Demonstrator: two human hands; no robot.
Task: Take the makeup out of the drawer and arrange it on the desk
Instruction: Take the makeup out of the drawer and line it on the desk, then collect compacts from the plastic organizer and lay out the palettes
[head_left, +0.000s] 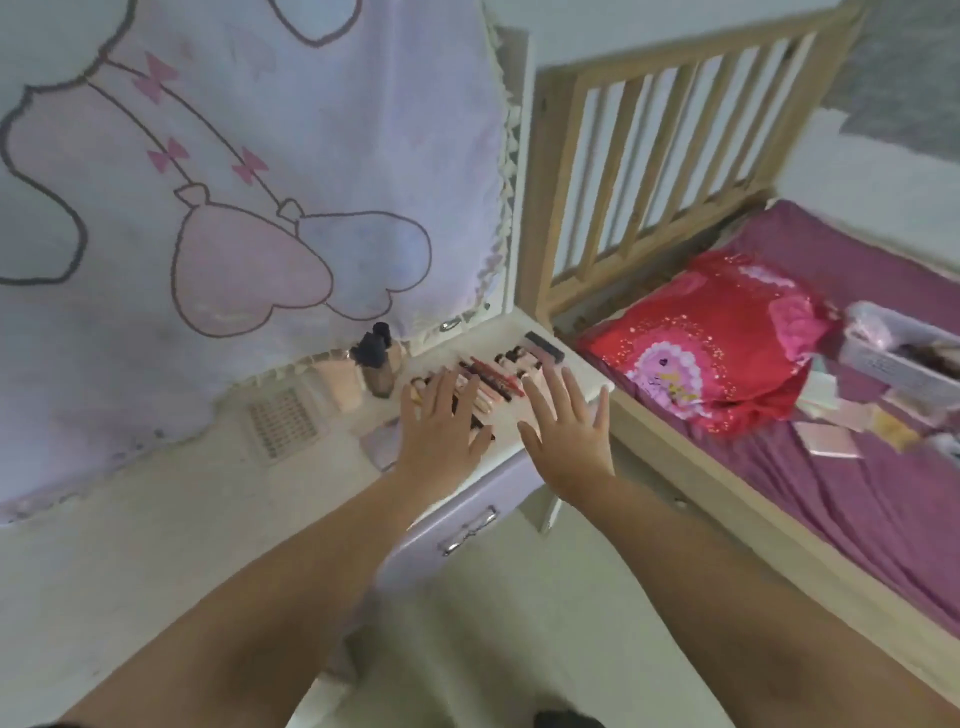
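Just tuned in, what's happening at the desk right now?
A person has both hands spread flat, open and empty. The left hand lies over a row of lipsticks and pencils lined up on the white desk; the right hand is beside it near the desk's edge. A dark-capped bottle stands behind. The lilac drawer below looks closed.

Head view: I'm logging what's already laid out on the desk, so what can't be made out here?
- Row of makeup sticks: partly covered by the left hand; count unclear.
- Labels on the bottles: blurred, too small.
- Drawer contents: front closed, hidden.
- Desk rear: draped by the cloth.
- Right hand: touching or hovering, unclear.
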